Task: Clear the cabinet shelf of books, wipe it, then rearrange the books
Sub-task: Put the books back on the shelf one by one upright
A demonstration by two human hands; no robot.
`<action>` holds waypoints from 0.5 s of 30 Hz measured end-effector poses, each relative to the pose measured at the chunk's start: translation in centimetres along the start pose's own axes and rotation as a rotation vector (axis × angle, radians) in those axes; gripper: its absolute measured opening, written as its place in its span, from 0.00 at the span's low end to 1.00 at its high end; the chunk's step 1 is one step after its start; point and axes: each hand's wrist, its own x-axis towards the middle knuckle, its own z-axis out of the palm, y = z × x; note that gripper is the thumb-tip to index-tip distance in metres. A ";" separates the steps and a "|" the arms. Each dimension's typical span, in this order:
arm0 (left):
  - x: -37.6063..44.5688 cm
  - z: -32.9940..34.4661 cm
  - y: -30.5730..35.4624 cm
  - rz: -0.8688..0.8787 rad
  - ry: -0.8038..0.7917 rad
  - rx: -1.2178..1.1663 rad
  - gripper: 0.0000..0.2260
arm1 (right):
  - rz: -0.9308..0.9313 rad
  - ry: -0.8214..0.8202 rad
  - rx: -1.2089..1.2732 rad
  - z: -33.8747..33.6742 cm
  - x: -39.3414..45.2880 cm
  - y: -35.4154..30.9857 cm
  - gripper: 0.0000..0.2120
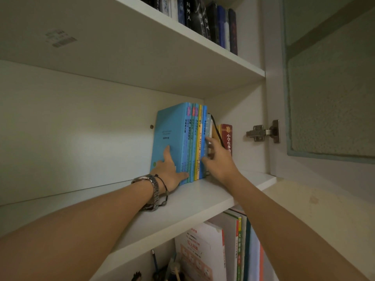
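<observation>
Row of books (189, 141) upright at right end of middle shelf (192, 197); left hand (169, 169) flat, fingers straight, on leftmost blue cover, right hand (218, 159) fingers loosely tucked among thin spines, unclear whether pinching; squeeze both ends, lift together.

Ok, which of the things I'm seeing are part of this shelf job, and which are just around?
Part of the job:
- row of blue books, upright, left hand flat on the cover
- red book at the right end
- middle shelf
- right hand, fingers reaching between the books

Just around:
- dark books on the upper shelf
- books on the lower shelf
- door hinge
</observation>
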 end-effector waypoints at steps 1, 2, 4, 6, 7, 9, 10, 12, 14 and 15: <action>-0.1 0.0 0.0 0.002 0.000 0.005 0.45 | -0.001 0.061 -0.031 -0.1 0.1 0.0 0.24; -0.1 0.0 0.0 0.004 -0.001 0.010 0.45 | 0.005 0.146 -0.077 -0.2 0.2 0.0 0.20; -0.2 0.0 0.1 0.009 -0.003 0.016 0.44 | 0.029 0.317 -0.127 -0.5 0.5 0.1 0.13; -0.2 0.0 0.1 0.012 -0.003 0.024 0.44 | 0.139 0.353 -0.099 -0.6 0.9 0.6 0.14; -0.2 0.0 0.1 0.013 -0.002 0.028 0.43 | 0.220 0.311 -0.056 -0.6 1.1 1.0 0.17; -0.2 0.0 0.1 0.017 -0.003 0.031 0.42 | 0.342 0.202 0.043 -0.5 1.5 1.7 0.20; -0.2 0.0 0.1 0.019 -0.005 0.031 0.42 | 0.356 0.163 0.076 -0.6 1.3 1.5 0.19; -0.3 0.0 0.1 0.018 -0.007 0.033 0.41 | 0.349 0.079 0.129 -0.7 1.0 1.3 0.20; -0.3 -0.1 0.2 0.018 -0.011 0.046 0.39 | 0.319 -0.032 0.123 -0.7 0.7 0.9 0.25; -0.3 -0.1 0.2 0.021 -0.011 0.057 0.39 | 0.304 -0.074 0.108 -0.6 0.5 0.7 0.26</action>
